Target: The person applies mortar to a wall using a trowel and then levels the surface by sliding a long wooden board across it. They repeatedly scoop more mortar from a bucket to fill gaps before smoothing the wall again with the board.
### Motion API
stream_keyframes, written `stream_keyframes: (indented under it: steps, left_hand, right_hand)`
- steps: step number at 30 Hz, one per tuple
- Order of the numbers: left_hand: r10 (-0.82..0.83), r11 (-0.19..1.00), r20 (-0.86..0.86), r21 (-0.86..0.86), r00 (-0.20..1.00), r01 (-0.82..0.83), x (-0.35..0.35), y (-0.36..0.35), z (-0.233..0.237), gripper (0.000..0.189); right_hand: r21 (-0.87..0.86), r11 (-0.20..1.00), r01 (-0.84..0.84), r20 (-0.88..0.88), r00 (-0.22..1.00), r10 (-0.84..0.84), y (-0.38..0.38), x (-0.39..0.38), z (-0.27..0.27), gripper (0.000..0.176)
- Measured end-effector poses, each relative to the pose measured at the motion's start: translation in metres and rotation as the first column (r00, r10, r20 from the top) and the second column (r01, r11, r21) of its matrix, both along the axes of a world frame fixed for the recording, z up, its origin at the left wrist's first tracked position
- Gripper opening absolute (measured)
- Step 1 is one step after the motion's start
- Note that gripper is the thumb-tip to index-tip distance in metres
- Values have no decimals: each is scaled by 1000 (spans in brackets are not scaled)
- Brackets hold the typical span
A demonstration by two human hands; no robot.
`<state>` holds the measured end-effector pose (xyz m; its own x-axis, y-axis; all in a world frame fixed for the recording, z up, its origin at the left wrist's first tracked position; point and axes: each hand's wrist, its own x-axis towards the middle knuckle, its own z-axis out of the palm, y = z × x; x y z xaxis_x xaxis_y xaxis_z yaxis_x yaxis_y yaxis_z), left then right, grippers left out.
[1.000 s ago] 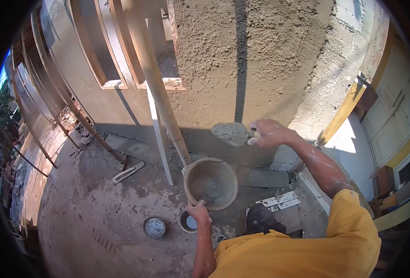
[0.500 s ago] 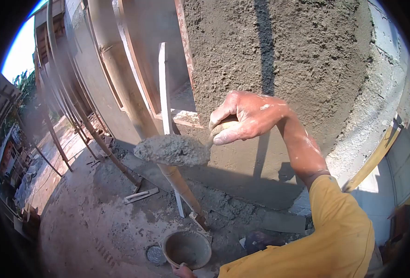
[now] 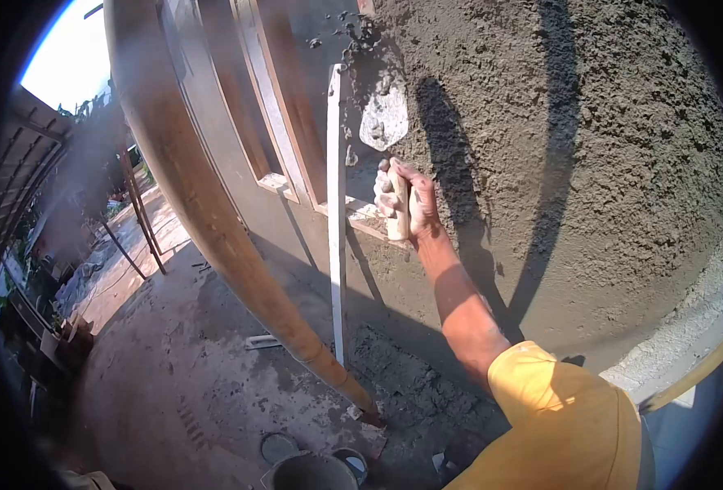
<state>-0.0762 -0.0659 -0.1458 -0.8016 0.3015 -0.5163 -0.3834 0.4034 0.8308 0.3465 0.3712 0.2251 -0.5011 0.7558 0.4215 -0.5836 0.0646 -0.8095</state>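
My right hand (image 3: 417, 200) is wrapped round the wooden handle of a trowel (image 3: 384, 124), raised beside the window opening. Its pale blade points up and has mortar smears on it. Clumps of wet mortar (image 3: 353, 37) are in the air around the blade. Just to the right is the wall (image 3: 508, 139), covered in rough grey plaster, with shadows across it. A bucket (image 3: 311, 475) stands at the bottom edge, partly cut off. My left hand is out of sight.
A thick bamboo pole (image 3: 239, 261) leans across the left side, and a white wooden strip (image 3: 336, 220) stands before the window frame (image 3: 284, 122). On the ground lie a plastering float (image 3: 262, 341) and spilled mortar (image 3: 418, 384). A small round container (image 3: 280, 447) sits beside the bucket.
My right hand has swung the trowel upward, from level with a heap of mortar to blade-up with mortar flying off. My left hand has left the view at the bucket. The view has shifted.
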Motion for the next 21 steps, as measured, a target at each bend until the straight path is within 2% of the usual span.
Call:
stream_keyframes:
  steps: [1,2,3,4,5,7,8,10,12,14,15,16,17,18,19,20,21]
  left_hand:
    - [-3,1000,-3,-10,1000,3,0,-2,1,74]
    - [9,1000,-8,-9,1000,-9,-2,-1,3,74]
    - [22,1000,6,-7,1000,-22,-1,1,2,74]
    - [34,999,25,-11,999,-34,-2,1,4,74]
    - [31,999,27,-20,999,-31,-3,-3,6,73]
    - [29,999,40,-23,999,-28,-5,-7,6,73]
    - [26,999,44,-24,999,-25,-7,-12,5,73]
    - [4,1000,70,6,998,-4,-12,-24,-2,73]
    - [-64,996,79,69,995,59,-19,-34,-8,72]
    - [-184,974,61,145,981,174,-25,-29,-9,72]
    - [-294,950,-23,106,955,295,-29,-26,-11,69]
    - [-320,940,-39,114,946,323,-21,-21,12,64]
    - [-431,900,-71,47,900,434,-13,-13,46,58]
    - [-516,854,-117,9,849,520,-16,-12,50,51]
    - [-585,804,-99,63,805,592,-21,-11,50,46]
    - [-613,776,-148,73,776,626,-13,-5,74,45]
    - [-666,720,-173,104,726,686,-18,-2,75,44]
  right_hand:
    - [-325,940,100,-29,993,-116,-41,-30,-105,21]
    - [-579,799,162,14,982,-189,-108,-60,-199,14]
    - [-749,630,206,80,972,-223,-174,-82,-266,8]
    - [-819,501,280,186,955,-229,-237,-89,-314,6]
    - [-849,426,313,270,949,-161,-289,-83,-342,13]
    - [-544,673,501,624,778,-75,-309,-33,-361,23]
    - [-365,778,511,768,638,-58,-320,-9,-376,31]
    - [-4,933,359,948,300,-111,-338,12,-394,46]
    - [-319,866,385,945,197,261,-337,7,-312,41]
    - [-101,964,248,995,3,104,-352,-4,-320,33]
    - [-89,972,219,995,-21,96,-361,-23,-292,32]
    - [-89,978,187,994,-43,99,-365,-46,-262,32]
    - [-88,989,121,996,0,88,-371,-64,-258,33]
    - [-98,994,51,994,52,95,-379,-84,-252,34]
    - [-40,998,-41,998,45,41,-380,-104,-251,37]
    - [-11,998,-66,1000,9,12,-381,-127,-257,39]
    - [115,989,-92,991,-51,-120,-383,-148,-276,36]
